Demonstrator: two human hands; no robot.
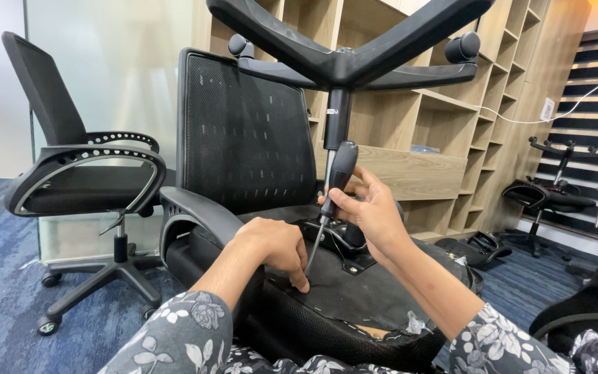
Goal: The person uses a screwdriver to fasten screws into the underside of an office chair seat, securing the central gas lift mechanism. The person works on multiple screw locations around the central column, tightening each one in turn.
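Observation:
A black office chair lies upturned in front of me, its seat underside (354, 294) facing up and its star base (354, 62) raised on the gas column. My right hand (368, 211) grips a black-handled screwdriver (337, 173), the shaft angled down to the seat underside beside the metal mechanism plate (344, 256). My left hand (275, 249) rests on the seat underside, fingertips pinched right at the screwdriver tip. The mesh backrest (243, 131) stands behind. Whatever lies under the tip is too small to see.
An upright black mesh office chair (84, 173) stands at the left on blue carpet. Wooden shelving (451, 125) fills the wall behind. Another overturned chair and parts (548, 197) lie at the right, and a dark chair part (590, 312) sits near my right elbow.

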